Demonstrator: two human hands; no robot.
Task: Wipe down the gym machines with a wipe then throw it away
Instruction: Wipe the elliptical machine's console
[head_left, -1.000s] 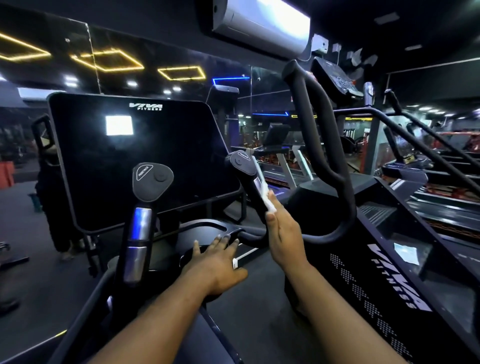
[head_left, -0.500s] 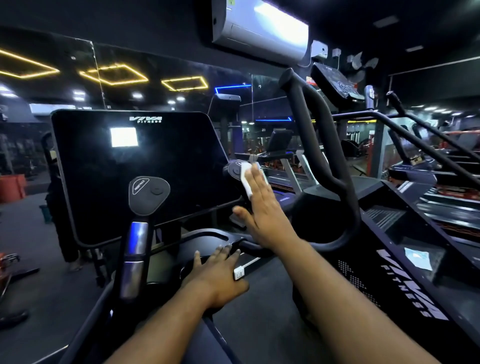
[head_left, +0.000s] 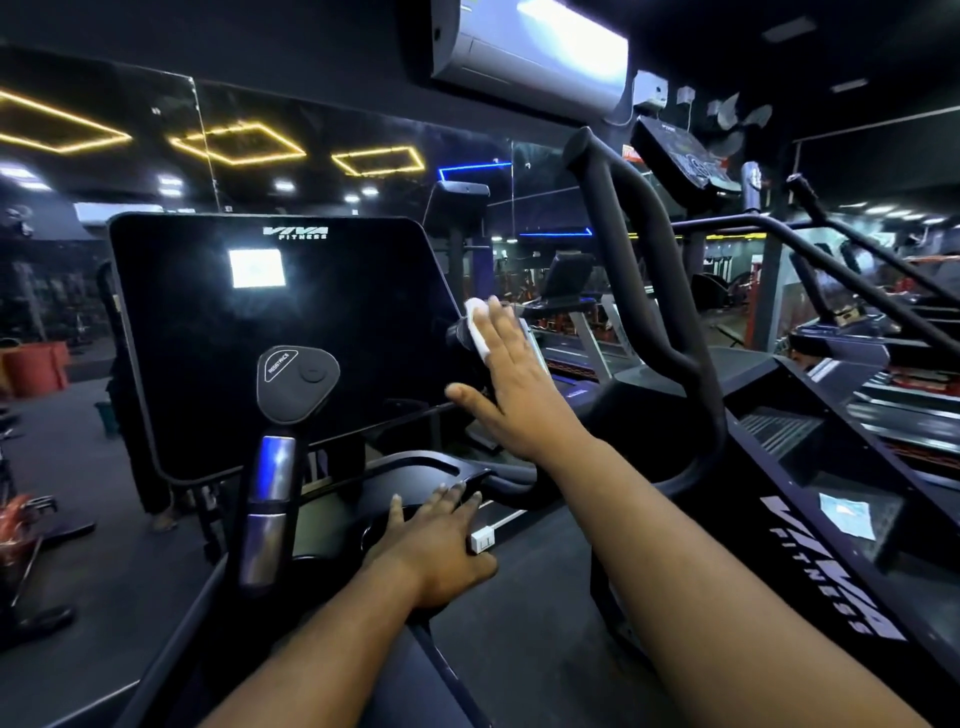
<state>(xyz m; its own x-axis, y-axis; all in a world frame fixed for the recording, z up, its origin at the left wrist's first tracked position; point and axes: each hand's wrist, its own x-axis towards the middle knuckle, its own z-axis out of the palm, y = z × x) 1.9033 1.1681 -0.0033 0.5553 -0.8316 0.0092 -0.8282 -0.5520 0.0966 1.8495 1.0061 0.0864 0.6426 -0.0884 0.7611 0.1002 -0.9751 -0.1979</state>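
The exercise machine (head_left: 270, 332) is filling the left of the view, its dark screen panel facing the person and two upright handles rising in front of it. The right handle (head_left: 460, 332), running up and away from the person, is lying directly under the right hand (head_left: 511, 374), which is pressing the white wipe (head_left: 475, 325) flat against the handle's top with straight, extended fingers. The wipe is sitting beneath the fingertips, at the far end of the hand. The left hand (head_left: 436, 545), fingers spread flat and holding nothing, is resting on the machine's lower frame, farther from the wipe. Any stroke likely needs to follow the handle's length.
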